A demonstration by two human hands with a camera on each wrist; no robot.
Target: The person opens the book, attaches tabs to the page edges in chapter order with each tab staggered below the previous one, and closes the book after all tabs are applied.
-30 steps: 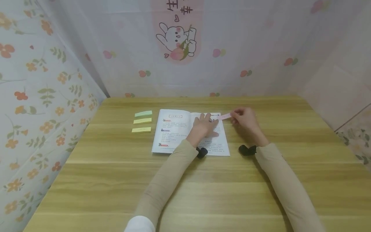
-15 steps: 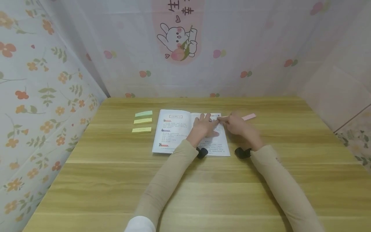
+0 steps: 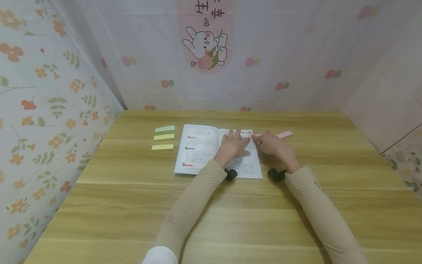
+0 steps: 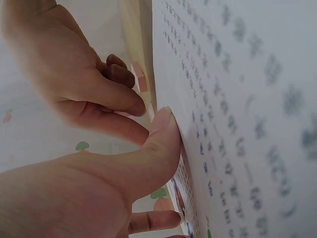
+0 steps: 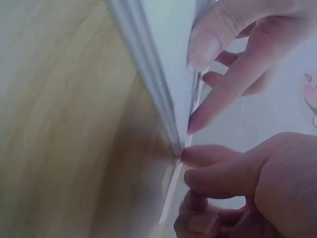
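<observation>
From where I stood, one open book (image 3: 197,156) lay on the wood-grained tabletop (image 3: 211,231), its two facing pages printed with text, and two hands were at work on the right-hand page. The left hand (image 3: 232,145) rested on that page with its fingers spread, near the top. The right hand (image 3: 271,143) was just beyond the page's outer edge, its index finger straight and its tip pressing at the edge, the other fingers loosely curled. One pink strip (image 3: 285,134) ran beneath the right hand, its free end sticking out over the tabletop on the far side; the inner end met the page edge near the top corner, though the finger hid how far it overlapped. To the left of the book, well apart from the hands, three more strips lay in a column: one green strip (image 3: 165,128) at the top and two yellow strips (image 3: 162,147) below. Two beige sleeves (image 3: 323,209) covered the arms, and one cartoon rabbit (image 3: 201,44) decorated the cloth behind.
</observation>
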